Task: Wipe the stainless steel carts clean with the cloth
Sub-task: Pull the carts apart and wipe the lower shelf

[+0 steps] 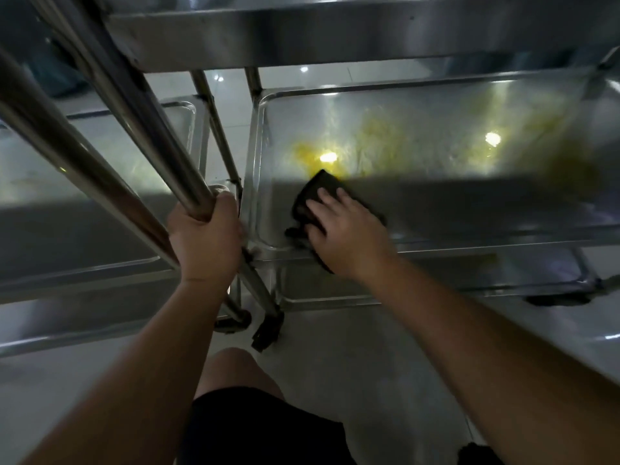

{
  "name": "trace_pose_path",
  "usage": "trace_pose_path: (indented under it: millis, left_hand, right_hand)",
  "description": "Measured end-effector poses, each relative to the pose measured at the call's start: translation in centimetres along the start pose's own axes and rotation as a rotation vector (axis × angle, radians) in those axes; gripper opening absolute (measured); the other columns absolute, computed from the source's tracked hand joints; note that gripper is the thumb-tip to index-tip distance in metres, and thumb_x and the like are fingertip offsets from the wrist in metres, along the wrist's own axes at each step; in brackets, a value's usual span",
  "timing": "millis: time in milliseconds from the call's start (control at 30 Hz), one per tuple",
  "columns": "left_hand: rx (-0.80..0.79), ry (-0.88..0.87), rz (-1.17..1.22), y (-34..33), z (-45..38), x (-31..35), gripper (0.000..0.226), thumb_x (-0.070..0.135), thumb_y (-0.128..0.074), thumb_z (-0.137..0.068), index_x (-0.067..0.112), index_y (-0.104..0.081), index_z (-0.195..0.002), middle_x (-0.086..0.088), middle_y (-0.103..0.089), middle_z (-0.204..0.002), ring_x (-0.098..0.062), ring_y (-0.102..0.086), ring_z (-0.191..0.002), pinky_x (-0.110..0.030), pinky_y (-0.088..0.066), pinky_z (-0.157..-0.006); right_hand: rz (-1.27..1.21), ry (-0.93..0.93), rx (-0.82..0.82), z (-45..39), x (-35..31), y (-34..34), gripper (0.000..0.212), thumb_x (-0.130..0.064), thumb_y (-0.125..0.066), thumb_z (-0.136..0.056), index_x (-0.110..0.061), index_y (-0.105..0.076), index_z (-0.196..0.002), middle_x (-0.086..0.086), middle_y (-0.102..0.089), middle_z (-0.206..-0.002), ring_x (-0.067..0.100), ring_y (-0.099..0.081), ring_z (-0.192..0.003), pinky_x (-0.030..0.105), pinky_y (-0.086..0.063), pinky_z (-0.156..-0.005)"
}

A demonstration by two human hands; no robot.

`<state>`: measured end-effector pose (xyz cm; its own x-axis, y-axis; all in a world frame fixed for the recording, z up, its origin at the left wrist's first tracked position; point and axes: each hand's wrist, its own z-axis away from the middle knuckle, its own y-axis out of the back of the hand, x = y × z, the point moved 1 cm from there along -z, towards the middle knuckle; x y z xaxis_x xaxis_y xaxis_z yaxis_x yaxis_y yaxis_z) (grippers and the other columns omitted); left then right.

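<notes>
1. Left cart (84, 263): stands at 9 o'clock, its tray in shadow; no cloth is on it.
2. Left hand (206, 238): fingers curled round a steel post (100, 182), a firm closed hold that braces the body.
3. Cloth (310, 193): dark, lying flat near the 7 o'clock corner of the right cart's shelf (469, 203).
4. Right hand (342, 226): fingers straight, palm pressing the cloth down; nothing is pinched.
5. Yellow residue (379, 139): spread from 12 to 3 o'clock of the cloth, not yet wiped.
6. Risk: a flat palm may slide off the cloth, and a loaded cloth would likely smear residue rather than lift it.
7. Risk: the carts appear to stand on castors; hard strokes could roll them.
</notes>
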<state>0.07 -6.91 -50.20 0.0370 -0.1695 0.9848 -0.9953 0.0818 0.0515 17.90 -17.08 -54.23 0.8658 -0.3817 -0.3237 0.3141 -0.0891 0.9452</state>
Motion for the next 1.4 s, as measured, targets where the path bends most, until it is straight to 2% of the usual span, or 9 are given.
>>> trace_pose_path:
  millis: [267, 433, 667, 767, 833, 933, 1067, 1200, 1400]
  left_hand:
    - [0.057, -0.024, 0.044, -0.4, -0.2, -0.1, 0.038, 0.024, -0.062, -0.08, -0.007, -0.045, -0.068, -0.034, -0.045, -0.06, -0.024, -0.048, -0.049, -0.026, -0.039, -0.046]
    - [0.073, -0.022, 0.061, -0.5, -0.2, -0.2, 0.035, 0.023, -0.062, -0.078, -0.007, -0.048, -0.067, -0.019, -0.048, -0.056, -0.023, -0.049, -0.048, -0.026, -0.039, -0.046]
    - [0.055, -0.06, -0.011, -0.2, -0.3, 0.0, 0.029, 0.021, -0.062, -0.079, 0.001, -0.05, -0.061, -0.026, -0.049, -0.056, -0.024, -0.05, -0.049, -0.032, -0.04, -0.049]
    - [0.043, -0.052, -0.012, 0.0, -0.4, 0.3, 0.028, 0.015, -0.061, -0.082, 0.02, -0.052, -0.056, -0.007, -0.05, -0.053, -0.024, -0.05, -0.052, -0.032, -0.042, -0.051]
    - [0.027, -0.05, -0.011, -0.1, -0.3, 0.5, 0.026, 0.012, -0.061, -0.084, 0.011, -0.052, -0.059, -0.01, -0.048, -0.055, -0.021, -0.048, -0.049, -0.028, -0.04, -0.048]
    - [0.047, -0.036, 0.03, -0.5, 0.2, 0.6, 0.032, 0.008, -0.059, -0.085, -0.015, -0.044, -0.07, -0.02, -0.043, -0.057, -0.019, -0.045, -0.044, -0.023, -0.037, -0.044]
    - [0.067, -0.055, 0.019, -0.5, 0.3, 1.0, 0.033, 0.009, -0.058, -0.084, -0.017, -0.042, -0.071, -0.039, -0.039, -0.06, -0.025, -0.043, -0.049, -0.025, -0.037, -0.045]
    - [0.076, -0.063, 0.017, -0.7, 0.4, 1.1, 0.035, 0.01, -0.057, -0.082, -0.017, -0.04, -0.069, -0.041, -0.038, -0.061, -0.026, -0.041, -0.05, -0.025, -0.036, -0.045]
    - [0.085, -0.065, 0.009, -0.7, 0.3, 0.8, 0.035, 0.012, -0.057, -0.08, -0.016, -0.043, -0.065, -0.04, -0.04, -0.06, -0.027, -0.042, -0.05, -0.028, -0.037, -0.047]
  right_hand:
    - [0.127, -0.656, -0.017, 8.3, 22.5, 8.9, 0.076, -0.053, -0.016, -0.098, -0.013, -0.038, -0.159, 0.01, -0.023, -0.172, 0.038, -0.018, -0.158, 0.055, -0.017, -0.128]
    - [0.282, -0.442, -0.064, 4.1, 14.4, 5.6, 0.097, -0.04, 0.013, -0.08, -0.007, -0.046, -0.149, 0.017, -0.024, -0.171, 0.04, -0.015, -0.158, 0.056, -0.013, -0.127]
    - [-0.043, 0.091, -0.103, -4.5, -8.7, -1.9, 0.06, -0.046, -0.025, -0.107, -0.029, -0.026, -0.165, -0.003, -0.012, -0.175, 0.032, -0.002, -0.161, 0.05, -0.003, -0.129]
    - [-0.063, 0.168, -0.119, -6.4, -10.2, -2.3, 0.059, -0.048, -0.022, -0.109, -0.033, -0.024, -0.166, -0.009, -0.009, -0.175, 0.025, 0.001, -0.162, 0.045, 0.001, -0.128]
    - [-0.046, 0.191, -0.105, -6.4, -8.3, -1.8, 0.059, -0.048, -0.024, -0.108, -0.033, -0.027, -0.165, -0.009, -0.014, -0.175, 0.023, -0.005, -0.162, 0.044, -0.002, -0.129]
    - [0.046, 0.105, -0.042, -6.3, -2.6, -0.1, 0.063, -0.048, -0.028, -0.104, -0.026, -0.035, -0.162, -0.002, -0.026, -0.172, 0.028, -0.018, -0.159, 0.047, -0.015, -0.129]
    - [0.089, -0.127, 0.124, -4.5, 7.5, 3.3, 0.061, -0.045, -0.03, -0.1, -0.02, -0.052, -0.15, 0.007, -0.042, -0.163, 0.036, -0.038, -0.148, 0.047, -0.028, -0.125]
    - [0.088, -0.453, 0.13, -1.4, 16.1, 6.3, 0.061, -0.047, -0.026, -0.106, -0.02, -0.04, -0.159, 0.004, -0.029, -0.171, 0.035, -0.026, -0.156, 0.05, -0.021, -0.128]
    - [0.072, -0.538, 0.123, -3.5, 10.3, 4.8, 0.065, -0.046, -0.018, -0.106, -0.015, -0.033, -0.161, 0.005, -0.021, -0.173, 0.042, -0.016, -0.157, 0.057, -0.019, -0.126]
